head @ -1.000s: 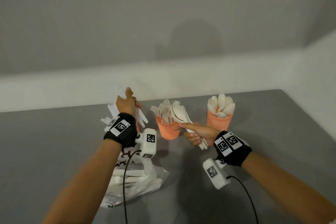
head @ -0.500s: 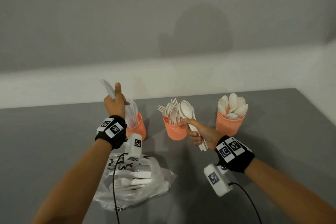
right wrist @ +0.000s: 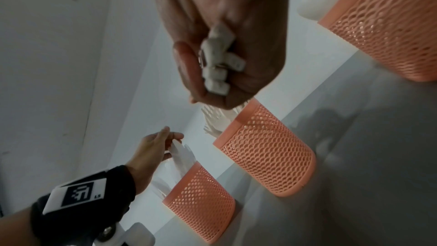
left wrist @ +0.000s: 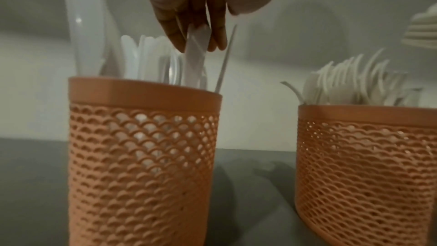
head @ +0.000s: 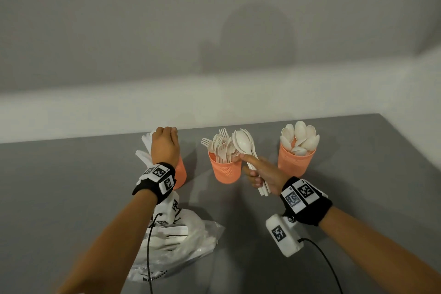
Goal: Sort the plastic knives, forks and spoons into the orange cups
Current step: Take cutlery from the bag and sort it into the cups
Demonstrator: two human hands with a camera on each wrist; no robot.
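Observation:
Three orange mesh cups stand in a row on the grey table. The left cup [head: 181, 174] [left wrist: 144, 156] holds white knives, the middle cup [head: 226, 172] [right wrist: 267, 156] forks, the right cup [head: 294, 162] spoons. My left hand [head: 164, 145] hangs over the left cup and pinches the top of a white knife [left wrist: 195, 59] that stands in it. My right hand [head: 261, 172] sits just right of the middle cup and grips a bundle of white cutlery [head: 243, 143] by the handles, a spoon bowl in front. The handle ends [right wrist: 217, 67] stick out of the fist.
A clear plastic bag [head: 181, 243] with more white cutlery lies on the table under my left forearm. A white wall ledge [head: 214, 100] runs right behind the cups. The table's right edge [head: 410, 150] is close to the spoon cup.
My left hand came down from the air and brought its knife into the left cup. My right hand has kept its bundle beside the middle cup.

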